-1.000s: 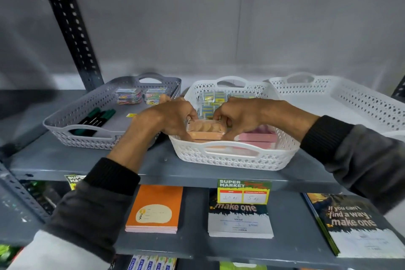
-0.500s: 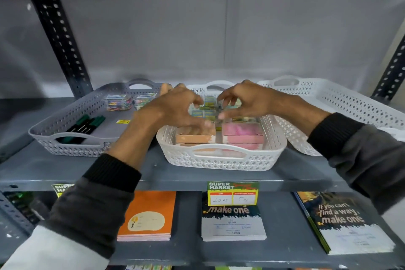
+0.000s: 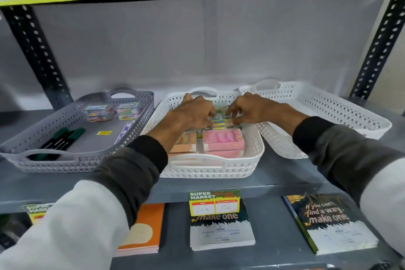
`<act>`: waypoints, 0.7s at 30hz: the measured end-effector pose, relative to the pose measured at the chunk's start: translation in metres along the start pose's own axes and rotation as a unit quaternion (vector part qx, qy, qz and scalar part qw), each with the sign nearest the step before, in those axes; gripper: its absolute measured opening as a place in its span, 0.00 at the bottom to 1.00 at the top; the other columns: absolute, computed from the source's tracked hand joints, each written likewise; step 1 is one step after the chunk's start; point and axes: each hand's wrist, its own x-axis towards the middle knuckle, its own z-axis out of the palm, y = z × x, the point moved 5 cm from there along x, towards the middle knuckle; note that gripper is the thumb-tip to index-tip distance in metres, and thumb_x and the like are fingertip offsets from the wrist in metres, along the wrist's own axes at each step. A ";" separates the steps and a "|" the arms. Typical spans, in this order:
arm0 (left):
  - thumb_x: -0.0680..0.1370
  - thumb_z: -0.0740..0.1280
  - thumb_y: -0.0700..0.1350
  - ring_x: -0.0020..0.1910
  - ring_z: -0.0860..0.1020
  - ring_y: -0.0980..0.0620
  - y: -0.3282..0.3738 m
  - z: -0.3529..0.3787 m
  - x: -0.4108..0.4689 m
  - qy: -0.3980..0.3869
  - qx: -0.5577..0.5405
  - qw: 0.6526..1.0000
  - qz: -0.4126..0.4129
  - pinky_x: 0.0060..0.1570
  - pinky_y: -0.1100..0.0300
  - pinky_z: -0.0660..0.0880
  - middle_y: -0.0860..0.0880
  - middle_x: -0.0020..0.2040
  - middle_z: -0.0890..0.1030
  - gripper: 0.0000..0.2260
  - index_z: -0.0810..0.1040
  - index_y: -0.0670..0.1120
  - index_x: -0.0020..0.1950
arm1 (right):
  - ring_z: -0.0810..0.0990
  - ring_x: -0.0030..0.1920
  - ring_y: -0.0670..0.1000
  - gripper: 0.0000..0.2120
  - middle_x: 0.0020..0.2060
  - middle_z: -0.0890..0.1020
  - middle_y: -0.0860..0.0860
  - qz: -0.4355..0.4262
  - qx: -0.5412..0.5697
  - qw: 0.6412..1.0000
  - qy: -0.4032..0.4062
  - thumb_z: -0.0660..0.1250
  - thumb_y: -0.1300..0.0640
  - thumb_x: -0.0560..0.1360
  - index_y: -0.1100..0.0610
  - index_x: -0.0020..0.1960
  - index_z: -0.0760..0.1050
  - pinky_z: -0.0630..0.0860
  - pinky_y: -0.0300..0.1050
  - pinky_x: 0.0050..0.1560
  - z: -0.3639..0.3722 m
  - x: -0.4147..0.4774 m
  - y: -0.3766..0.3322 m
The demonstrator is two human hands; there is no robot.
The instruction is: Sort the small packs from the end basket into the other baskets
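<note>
While both hands reach into the middle white basket (image 3: pixel 215 173), the small yellow-and-blue packs (image 3: pixel 219 118) lie just under and between their curled fingertips; whether any pack is pinched cannot be told. Left hand (image 3: pixel 192 114) and right hand (image 3: pixel 249 109) have moved rearward from the orange pack (image 3: pixel 186 141) and pink pack (image 3: pixel 223 139) nearer the wrists. Every basket is perforated plastic with rounded corners.

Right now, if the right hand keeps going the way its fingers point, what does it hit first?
The right hand points left, toward the left hand. First contact is likely the small yellow-blue packs under its fingertips, then the left hand; depth is unclear.
</note>
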 end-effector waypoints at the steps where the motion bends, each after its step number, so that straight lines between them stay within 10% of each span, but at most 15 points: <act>1: 0.76 0.71 0.55 0.66 0.68 0.46 -0.001 0.000 0.000 0.007 -0.007 1.000 -0.003 0.63 0.49 0.59 0.51 0.60 0.80 0.14 0.80 0.53 0.60 | 0.81 0.53 0.51 0.22 0.54 0.85 0.49 0.000 -0.002 1.000 -0.003 0.73 0.47 0.72 0.50 0.64 0.79 0.73 0.45 0.57 0.000 0.000 0.000; 21: 0.78 0.67 0.53 0.66 0.70 0.48 0.003 -0.010 -0.019 0.066 -0.035 0.997 0.005 0.59 0.51 0.58 0.51 0.60 0.81 0.16 0.79 0.49 0.64 | 0.76 0.64 0.55 0.26 0.60 0.82 0.50 0.032 -0.020 0.999 0.025 0.69 0.42 0.74 0.51 0.68 0.76 0.64 0.53 0.66 -0.004 -0.013 -0.016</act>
